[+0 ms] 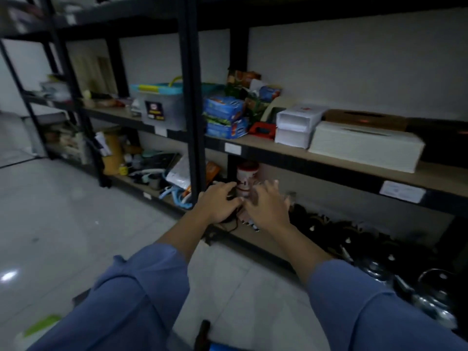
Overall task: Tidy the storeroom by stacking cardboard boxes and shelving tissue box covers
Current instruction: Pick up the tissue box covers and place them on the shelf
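My left hand (pixel 220 201), grip unclear; right hand (pixel 269 209) spread open. Cover (pixel 364 146) at two o'clock looked light, stiff; I'd hold its long sides.

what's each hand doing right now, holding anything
Left hand: fingers bent; whether it holds anything cannot be told.
Right hand: open, fingers spread.

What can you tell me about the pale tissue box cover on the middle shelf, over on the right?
The pale tissue box cover is a long, cream-white rectangular box that looks like painted wood or stiff board, with a narrow slot along its top. It lies flat near the front of the middle shelf, slightly angled to the edge. Its left end appears to meet the stacked white boxes. A brown tissue box cover lies close behind it. Nothing rests on top.
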